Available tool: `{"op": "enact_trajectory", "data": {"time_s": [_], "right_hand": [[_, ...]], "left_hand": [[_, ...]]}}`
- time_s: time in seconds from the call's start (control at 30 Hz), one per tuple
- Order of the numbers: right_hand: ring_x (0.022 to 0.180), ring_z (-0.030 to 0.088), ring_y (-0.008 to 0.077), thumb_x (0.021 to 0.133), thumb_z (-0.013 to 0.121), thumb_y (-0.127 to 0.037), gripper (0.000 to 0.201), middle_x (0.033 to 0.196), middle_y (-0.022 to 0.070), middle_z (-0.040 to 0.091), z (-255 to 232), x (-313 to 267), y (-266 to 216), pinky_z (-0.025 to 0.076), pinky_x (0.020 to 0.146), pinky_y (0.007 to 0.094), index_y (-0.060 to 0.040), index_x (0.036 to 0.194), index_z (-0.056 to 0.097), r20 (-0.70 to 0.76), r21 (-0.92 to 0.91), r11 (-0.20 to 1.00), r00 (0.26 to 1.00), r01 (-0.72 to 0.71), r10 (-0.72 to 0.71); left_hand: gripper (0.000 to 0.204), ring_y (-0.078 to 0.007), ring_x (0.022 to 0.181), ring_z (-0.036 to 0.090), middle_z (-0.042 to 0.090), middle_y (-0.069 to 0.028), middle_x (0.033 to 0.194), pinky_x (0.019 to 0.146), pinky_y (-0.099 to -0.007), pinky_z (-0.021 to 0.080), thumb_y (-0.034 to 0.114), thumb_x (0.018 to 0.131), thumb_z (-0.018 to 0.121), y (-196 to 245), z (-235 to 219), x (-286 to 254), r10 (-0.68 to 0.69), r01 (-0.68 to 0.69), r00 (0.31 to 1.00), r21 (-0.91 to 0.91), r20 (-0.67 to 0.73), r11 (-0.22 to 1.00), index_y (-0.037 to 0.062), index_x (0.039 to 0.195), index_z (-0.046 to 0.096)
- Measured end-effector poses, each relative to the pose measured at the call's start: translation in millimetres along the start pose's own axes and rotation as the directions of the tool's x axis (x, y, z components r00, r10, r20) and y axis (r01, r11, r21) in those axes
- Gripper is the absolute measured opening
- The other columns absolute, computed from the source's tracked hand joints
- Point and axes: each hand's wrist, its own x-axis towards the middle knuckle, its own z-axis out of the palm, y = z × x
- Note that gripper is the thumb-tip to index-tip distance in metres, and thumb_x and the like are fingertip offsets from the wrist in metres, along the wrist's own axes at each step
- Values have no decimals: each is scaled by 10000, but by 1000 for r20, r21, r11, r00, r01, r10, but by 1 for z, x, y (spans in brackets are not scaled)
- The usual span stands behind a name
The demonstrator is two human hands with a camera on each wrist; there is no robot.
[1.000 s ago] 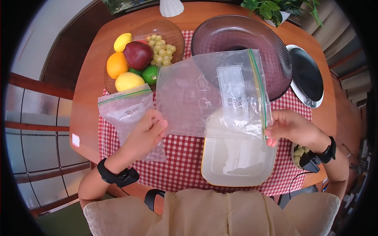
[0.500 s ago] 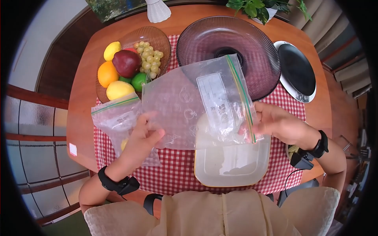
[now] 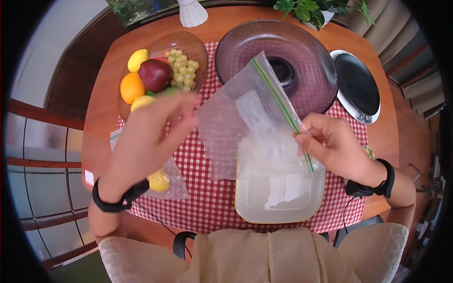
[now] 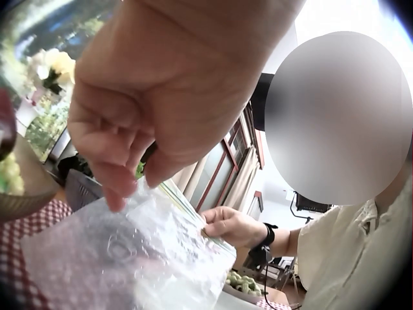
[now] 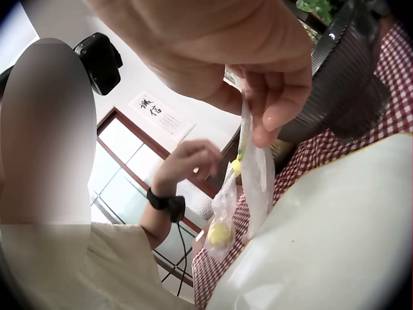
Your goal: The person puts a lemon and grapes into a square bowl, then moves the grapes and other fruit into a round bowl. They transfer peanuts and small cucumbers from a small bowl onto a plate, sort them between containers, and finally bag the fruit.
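Note:
My right hand (image 3: 335, 141) pinches the green-and-yellow zip edge of a large clear zip bag (image 3: 219, 125). The bag hangs slanted over a white rectangular dish (image 3: 281, 210) and looks flat, with nothing inside. To its left, my left hand (image 3: 144, 134) is blurred in the head view, its fingers loosely extended and holding nothing. Below that hand lies a smaller zip bag (image 3: 178, 184) with a yellow fruit (image 3: 159, 180) in it, partly hidden by the forearm. In the right wrist view the large bag (image 5: 258, 181) drops edge-on from the fingertips.
A ribbed bowl (image 3: 200, 45) of fruit stands at the back left, with grapes (image 3: 183, 66) and an orange (image 3: 132, 87). A wide purple glass dish (image 3: 306, 42) fills the back middle. Right of it lies a dark oval plate (image 3: 356, 85). A checked cloth (image 3: 207, 207) covers the table's middle.
My left hand has come away from the large bag's left side and moved up and left. My right hand has tilted the bag's zip edge, and its left part now hangs lower and more folded.

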Motion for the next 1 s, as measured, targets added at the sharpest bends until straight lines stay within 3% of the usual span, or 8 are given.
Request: {"op": "enact_trajectory", "data": {"time_s": [0.07,0.2,0.27,0.47,0.83,0.93,0.97,1.0], "right_hand": [[540,530,71,891,602,-43,61,629,50,588,2,0,-9,430,504,236,4,875,567,18,-87,996,999,29,-28],[515,551,102,862,635,-55,91,581,80,553,8,0,-14,439,493,260,1,867,563,35,-165,973,987,162,-158],[516,566,114,858,640,-59,97,583,79,563,6,3,-17,441,490,265,-2,866,563,40,-211,958,981,193,-189],[542,604,147,849,634,-48,90,604,99,594,7,28,-29,456,498,293,1,871,561,-27,-143,981,990,132,-137],[523,563,265,850,607,-28,89,617,147,563,18,39,-27,428,494,347,11,823,532,-3,-273,899,934,342,-357],[525,565,282,852,609,-36,93,618,153,561,17,43,-27,425,496,361,10,823,533,1,-190,941,958,282,-287],[525,565,282,852,609,-36,93,618,153,561,17,44,-25,425,496,361,10,823,533,-1,-191,941,959,279,-284],[554,539,183,874,607,-41,87,642,97,558,17,45,-24,427,517,307,7,856,536,20,-165,944,958,285,-286]], "left_hand": [[272,-100,830,588,653,-14,924,730,-251,466,51,868,627,-5,5,30,350,-332,911,113,-220,936,33,1140,613],[220,-90,833,582,645,-16,911,789,-242,459,73,873,638,-10,17,65,292,-332,940,-272,-176,903,19,1086,627],[152,-75,828,575,642,-4,897,776,-234,457,108,886,644,-10,15,72,205,-119,970,-480,131,869,12,1004,645],[109,-42,796,540,622,14,847,735,-210,431,126,897,641,3,29,64,147,-57,979,-502,142,863,19,919,649],[119,-38,785,536,625,15,854,704,-212,427,128,880,667,2,35,63,158,26,937,-512,312,858,21,931,663],[120,-37,780,540,639,7,869,698,-206,425,129,876,672,-3,38,64,168,-4,947,-514,273,858,23,933,674],[121,-35,777,542,646,5,872,696,-201,425,131,876,673,-4,39,64,190,-47,952,-500,239,865,24,932,678],[121,-35,777,542,646,5,872,696,-201,425,131,876,673,-3,39,64,191,-47,952,-501,241,864,24,932,678]]}}
